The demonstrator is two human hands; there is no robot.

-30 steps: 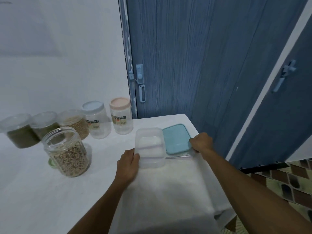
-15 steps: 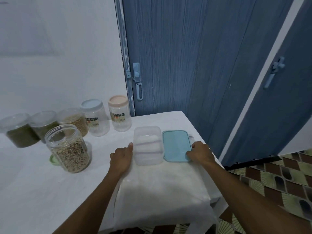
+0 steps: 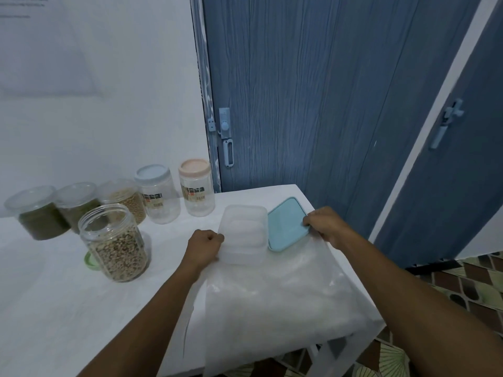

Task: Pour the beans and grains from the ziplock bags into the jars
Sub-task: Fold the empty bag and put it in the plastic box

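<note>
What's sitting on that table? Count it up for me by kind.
Filled round jars: 4
Empty round jars: 2
Clear rectangular box: 1
Loose lids: 2
Plastic bag: 1
Total: 10

One wide-angle camera, worn on the head, looks forward and down from close above the near edge of the surface (image 3: pixel 54 308). It faces the far wall (image 3: pixel 95 110), jars (image 3: pixel 115 246) left, door (image 3: pixel 313 91) right.
</note>
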